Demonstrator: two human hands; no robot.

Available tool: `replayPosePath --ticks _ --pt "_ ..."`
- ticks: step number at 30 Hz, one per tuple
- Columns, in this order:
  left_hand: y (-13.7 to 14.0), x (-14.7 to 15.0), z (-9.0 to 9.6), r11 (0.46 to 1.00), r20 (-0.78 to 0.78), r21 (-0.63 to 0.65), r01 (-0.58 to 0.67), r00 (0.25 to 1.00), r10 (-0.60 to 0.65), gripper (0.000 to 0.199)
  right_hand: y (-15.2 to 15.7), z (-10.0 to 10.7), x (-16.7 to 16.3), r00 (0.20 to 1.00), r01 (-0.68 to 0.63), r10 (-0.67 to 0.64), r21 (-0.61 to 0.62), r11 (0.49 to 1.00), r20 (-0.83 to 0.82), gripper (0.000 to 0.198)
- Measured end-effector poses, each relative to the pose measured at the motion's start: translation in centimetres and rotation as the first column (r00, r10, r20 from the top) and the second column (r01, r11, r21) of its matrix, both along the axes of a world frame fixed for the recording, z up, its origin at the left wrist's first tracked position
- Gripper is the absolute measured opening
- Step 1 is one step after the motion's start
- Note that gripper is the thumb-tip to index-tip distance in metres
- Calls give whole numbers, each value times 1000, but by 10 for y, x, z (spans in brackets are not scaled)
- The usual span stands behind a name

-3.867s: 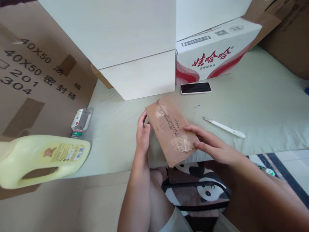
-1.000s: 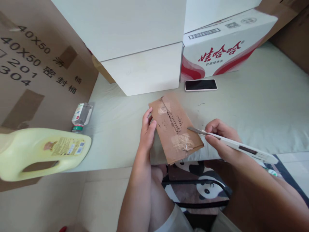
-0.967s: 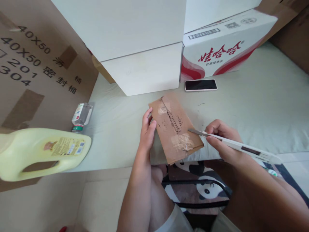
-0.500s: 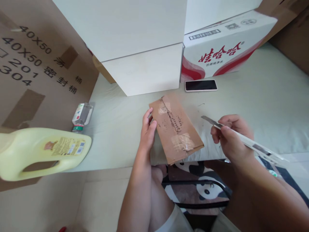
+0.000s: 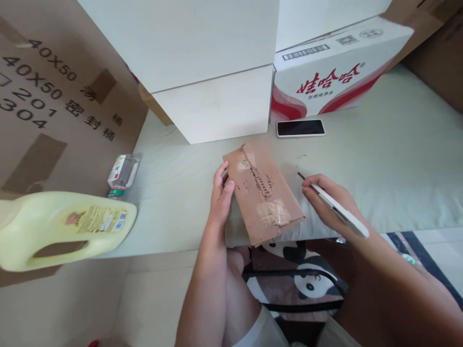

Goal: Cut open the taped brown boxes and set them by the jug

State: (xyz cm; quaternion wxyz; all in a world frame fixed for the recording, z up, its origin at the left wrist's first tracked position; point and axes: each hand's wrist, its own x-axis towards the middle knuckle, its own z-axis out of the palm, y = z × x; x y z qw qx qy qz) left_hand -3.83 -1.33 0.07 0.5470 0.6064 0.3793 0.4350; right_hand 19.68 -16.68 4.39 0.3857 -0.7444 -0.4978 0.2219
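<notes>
A flat brown cardboard box [image 5: 265, 195] lies tilted near the front edge of the pale green cloth, with clear tape and a torn, ragged seam along its top. My left hand [image 5: 221, 193] grips the box by its left side, thumb on top and fingers along the edge. To the right of the box, my right hand [image 5: 329, 200] is closed around a white utility knife [image 5: 340, 209]. Its dark blade sticks out past my fingertips, pointing to the upper left and apart from the box.
A phone [image 5: 301, 127] lies behind the box, before a white and red carton [image 5: 325, 82]. White boxes [image 5: 224, 106] stand at the back. On the left are a yellow jug [image 5: 108, 224], a small clear bottle [image 5: 123, 173] and a large brown carton [image 5: 54, 144].
My right hand has turned the utility knife, so its narrow side now faces up and its handle points more steeply toward me. The left hand and the cardboard box have stayed put.
</notes>
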Motion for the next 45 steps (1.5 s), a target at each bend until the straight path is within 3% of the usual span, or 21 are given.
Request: replayPosePath --ticks 3,7,11,16,20,29,41,45 --pt "0 0 0 1000 16 -12 -1 1000 2 76 1 -4 4 987 -74 88 -107 991 133 22" --pt "0 -1 -2 1000 11 -5 -8 1000 8 75 2 -14 7 951 -63 148 -299 952 272 33" --pt "1 -2 -4 1000 6 1 -2 1000 2 74 3 -22 8 931 -36 193 -451 892 308 41" --pt "1 -2 -4 1000 -11 6 11 1000 -11 71 6 -23 7 926 -23 221 -538 843 306 42" --pt "1 -1 -2 1000 -13 8 8 1000 -8 74 7 -23 7 920 -41 254 -572 819 298 45" --pt "1 -2 -4 999 -30 30 24 999 -23 72 6 -27 7 906 -54 275 -555 830 323 45" --pt "1 -3 -4 998 -36 54 34 999 -32 68 6 -21 4 898 -84 321 -600 796 301 50" --pt "0 -2 -3 998 -31 46 35 999 -34 69 6 -25 6 890 -100 331 -572 814 315 48"
